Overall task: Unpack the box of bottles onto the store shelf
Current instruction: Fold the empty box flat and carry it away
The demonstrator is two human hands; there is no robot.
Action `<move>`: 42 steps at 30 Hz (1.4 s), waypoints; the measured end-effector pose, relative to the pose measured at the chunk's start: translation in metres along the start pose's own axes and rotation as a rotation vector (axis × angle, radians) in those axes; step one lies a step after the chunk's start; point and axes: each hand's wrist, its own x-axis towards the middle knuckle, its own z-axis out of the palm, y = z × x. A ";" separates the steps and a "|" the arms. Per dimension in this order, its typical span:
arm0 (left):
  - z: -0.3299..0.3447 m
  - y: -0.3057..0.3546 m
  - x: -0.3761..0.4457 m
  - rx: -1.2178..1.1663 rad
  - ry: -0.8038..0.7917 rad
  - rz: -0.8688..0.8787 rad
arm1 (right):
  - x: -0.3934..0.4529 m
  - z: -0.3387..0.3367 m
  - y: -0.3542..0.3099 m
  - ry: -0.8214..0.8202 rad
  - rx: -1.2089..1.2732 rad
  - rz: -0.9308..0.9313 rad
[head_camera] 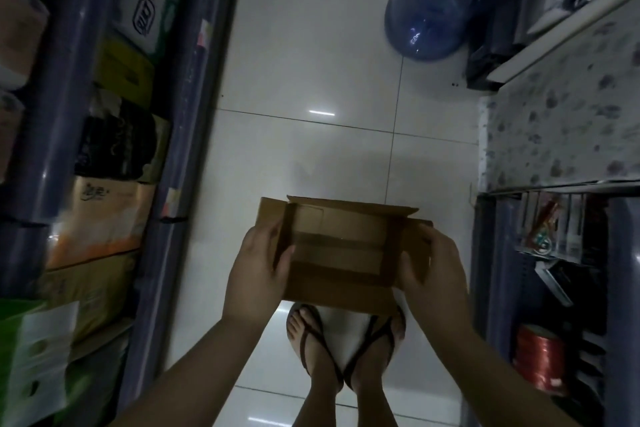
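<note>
An open brown cardboard box (341, 250) is held in front of me above my sandalled feet, its flaps spread outward. I see only its bare cardboard bottom inside; no bottle shows in it. My left hand (258, 270) grips the box's left side, thumb curled over the left wall. My right hand (433, 274) grips the right side the same way, thumb inside the rim. The store shelf (52, 80) with blue-grey edges runs along my left.
The left shelf holds packs of tissue and cartons (104, 218). A large blue water jug (426, 14) stands on the white tiled floor (311, 62) ahead. On the right are a patterned counter (561, 135) and a rack with red spools (540, 360).
</note>
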 end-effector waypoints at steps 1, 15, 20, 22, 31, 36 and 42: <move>0.008 -0.008 0.005 0.024 -0.002 -0.006 | 0.005 0.006 0.008 -0.004 -0.010 0.006; 0.075 -0.115 0.068 0.134 0.074 -0.155 | 0.066 0.066 0.119 0.122 -0.249 0.016; 0.093 -0.138 0.069 0.012 0.066 -0.326 | 0.071 0.071 0.147 0.190 -0.138 0.164; 0.096 -0.138 0.064 0.038 0.019 -0.315 | 0.069 0.074 0.154 0.141 -0.033 0.282; 0.112 -0.095 0.038 0.025 -0.177 -0.155 | 0.040 0.087 0.130 -0.106 0.115 0.217; 0.130 -0.088 0.047 0.104 -0.271 -0.166 | 0.046 0.102 0.123 -0.134 0.063 0.167; 0.139 -0.109 0.053 0.047 -0.319 -0.176 | 0.058 0.113 0.130 -0.134 0.132 0.188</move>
